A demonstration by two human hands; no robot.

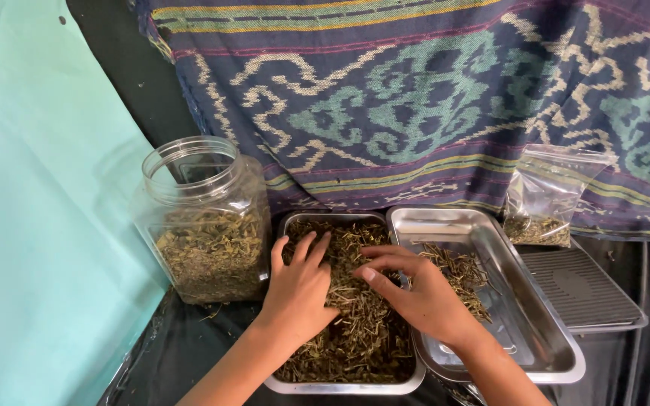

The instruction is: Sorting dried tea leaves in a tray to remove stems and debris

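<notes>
right now my left hand (300,289) lies flat on the dried herb mix (355,331) in the near steel tray (344,386), fingers spread, palm down, grip holding nothing. my right hand (423,295) reaches across from the right, fingers curled w/ tips pressed into the same herbs near the tray's middle; can't tell if it's pinching any stems. the 2nd steel tray (547,342) sits just beside on the right, its edge overlapping the 1st, w/ a small pile of sorted stems (460,271) in it. a clear plastic jar (205,218), lid off, part full of herbs, stands left of the tray. a small clear bag (547,199) leans on the patterned cloth (415,98) behind.
</notes>
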